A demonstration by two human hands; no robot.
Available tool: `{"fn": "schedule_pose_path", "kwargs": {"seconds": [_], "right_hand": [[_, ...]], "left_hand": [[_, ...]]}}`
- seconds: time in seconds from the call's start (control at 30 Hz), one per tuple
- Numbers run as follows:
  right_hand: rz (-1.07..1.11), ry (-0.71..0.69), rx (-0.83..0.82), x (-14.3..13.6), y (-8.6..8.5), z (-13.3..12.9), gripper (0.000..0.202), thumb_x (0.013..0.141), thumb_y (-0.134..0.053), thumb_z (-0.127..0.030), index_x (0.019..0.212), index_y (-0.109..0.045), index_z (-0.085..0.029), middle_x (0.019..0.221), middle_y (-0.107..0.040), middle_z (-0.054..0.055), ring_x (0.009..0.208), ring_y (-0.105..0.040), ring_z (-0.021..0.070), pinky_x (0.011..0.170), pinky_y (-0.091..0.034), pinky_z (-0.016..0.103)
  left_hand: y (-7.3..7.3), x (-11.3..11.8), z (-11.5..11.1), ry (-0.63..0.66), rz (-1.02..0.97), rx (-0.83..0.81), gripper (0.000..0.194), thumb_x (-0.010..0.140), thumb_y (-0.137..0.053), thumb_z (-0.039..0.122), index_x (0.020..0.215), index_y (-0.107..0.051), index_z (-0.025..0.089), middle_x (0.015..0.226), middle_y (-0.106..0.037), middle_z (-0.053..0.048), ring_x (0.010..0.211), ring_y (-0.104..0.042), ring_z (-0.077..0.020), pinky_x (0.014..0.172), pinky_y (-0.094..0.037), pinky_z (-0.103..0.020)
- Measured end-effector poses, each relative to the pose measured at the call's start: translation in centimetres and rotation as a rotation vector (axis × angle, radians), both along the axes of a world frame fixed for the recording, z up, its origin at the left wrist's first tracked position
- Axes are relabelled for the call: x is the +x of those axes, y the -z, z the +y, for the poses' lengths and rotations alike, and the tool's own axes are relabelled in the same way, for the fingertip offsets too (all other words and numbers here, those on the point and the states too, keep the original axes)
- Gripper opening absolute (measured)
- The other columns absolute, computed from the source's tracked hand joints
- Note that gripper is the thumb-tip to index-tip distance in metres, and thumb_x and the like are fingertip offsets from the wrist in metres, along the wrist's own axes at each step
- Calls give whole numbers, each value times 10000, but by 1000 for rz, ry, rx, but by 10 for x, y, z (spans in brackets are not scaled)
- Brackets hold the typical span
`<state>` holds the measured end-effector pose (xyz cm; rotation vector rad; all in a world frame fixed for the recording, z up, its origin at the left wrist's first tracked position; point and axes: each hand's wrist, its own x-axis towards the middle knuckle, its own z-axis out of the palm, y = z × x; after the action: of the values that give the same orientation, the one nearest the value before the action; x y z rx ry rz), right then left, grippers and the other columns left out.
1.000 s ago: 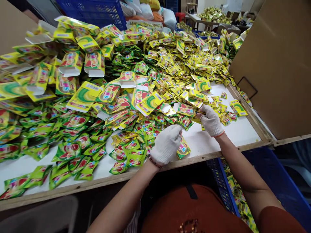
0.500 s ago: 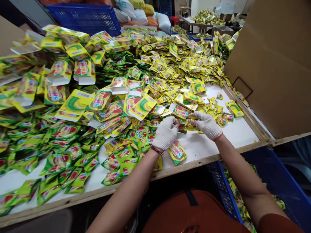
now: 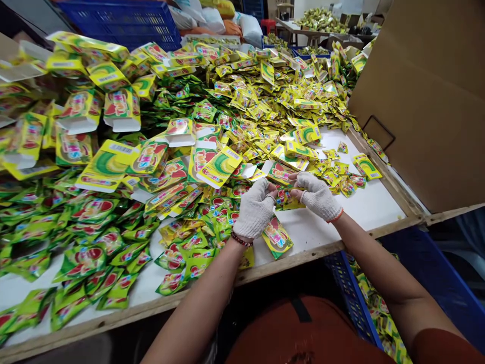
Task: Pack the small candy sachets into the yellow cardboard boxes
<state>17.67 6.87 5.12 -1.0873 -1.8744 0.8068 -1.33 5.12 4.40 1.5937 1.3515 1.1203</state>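
My left hand [image 3: 255, 208], in a white knit glove with bare fingertips and a beaded bracelet at the wrist, is closed in a pinch over the table; what its fingers hold is hidden. Facing it, my gloved right hand [image 3: 316, 196] has thumb and forefinger apart, pointing left. Between the two hands lies a small green, red and yellow sachet [image 3: 285, 198], close to both sets of fingertips. Just behind the fingers sits a flat printed box [image 3: 278, 173] with an open flap. Below my left hand another printed box [image 3: 278, 237] lies flat near the table edge.
Green sachets [image 3: 87, 258] and yellow sachets [image 3: 257, 108] are heaped across the white table [image 3: 322, 230], with open cartons [image 3: 79, 108] piled at left. A wooden rim [image 3: 295, 265] edges it. A cardboard panel [image 3: 420, 111] stands at right; a blue crate [image 3: 428, 273] sits below.
The view has shifted slightly. My right hand has moved a little left, closer to my left hand, and the sachet between them shows more clearly.
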Motion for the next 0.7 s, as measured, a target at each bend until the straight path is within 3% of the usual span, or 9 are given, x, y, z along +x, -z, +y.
{"fn": "schedule_pose_path", "kwargs": {"seconds": [0.07,0.2,0.3,0.4,0.47,0.53,0.6,0.7], "right_hand": [[-56,-21,-48,-5,0,-2,142,816,-583,-313,728,-537,-211,876,-628,41,906,-612,211,810,-489,337],[-107,89,-55,-15,3,-3,161,831,-540,-336,737,-495,-213,712,-542,-2,703,-531,164,676,-466,295],[46,121,-56,-18,6,-2,177,813,-589,-365,857,-519,-209,844,-598,22,804,-574,176,750,-503,309],[194,13,-208,-18,9,-2,378,790,-661,-456,1047,-542,-204,1005,-643,55,877,-615,193,755,-539,325],[192,-56,-341,-16,10,-2,397,788,-671,-478,1047,-579,-192,957,-663,52,804,-628,187,674,-550,314],[182,-55,-385,-15,11,-2,352,787,-674,-455,993,-619,-175,887,-673,43,745,-627,173,629,-550,297],[213,-20,-353,-16,9,-3,334,793,-673,-432,998,-644,-170,905,-688,44,771,-635,174,663,-566,302],[246,11,-300,-17,5,-4,351,816,-655,-420,1068,-660,-175,996,-713,55,859,-655,197,741,-587,334]], "left_hand": [[0,1,-2,14,-10,9,91,838,-556,280,808,-532,197,690,-551,31,614,-514,-117,588,-433,-242],[4,6,-3,53,-104,-2,196,804,-647,297,901,-511,195,720,-550,40,619,-518,-103,578,-436,-221],[7,12,-1,41,-195,8,303,772,-707,286,953,-479,199,732,-541,53,618,-531,-87,576,-439,-199],[3,10,-7,-4,-181,58,328,769,-725,315,948,-473,205,759,-560,45,638,-565,-93,589,-455,-201],[-6,2,-21,-77,-41,109,306,792,-698,324,973,-481,207,812,-605,20,687,-604,-114,632,-475,-222],[-18,-8,-41,-170,234,127,210,855,-617,341,975,-506,209,828,-636,-3,721,-627,-143,669,-473,-254],[-29,-13,-61,-175,614,15,210,927,-503,415,885,-541,213,739,-631,-18,694,-628,-184,638,-438,-284],[-34,-4,-76,-86,1001,-228,440,931,-393,615,919,-571,213,701,-644,-63,687,-658,-267,580,-406,-316]]}}
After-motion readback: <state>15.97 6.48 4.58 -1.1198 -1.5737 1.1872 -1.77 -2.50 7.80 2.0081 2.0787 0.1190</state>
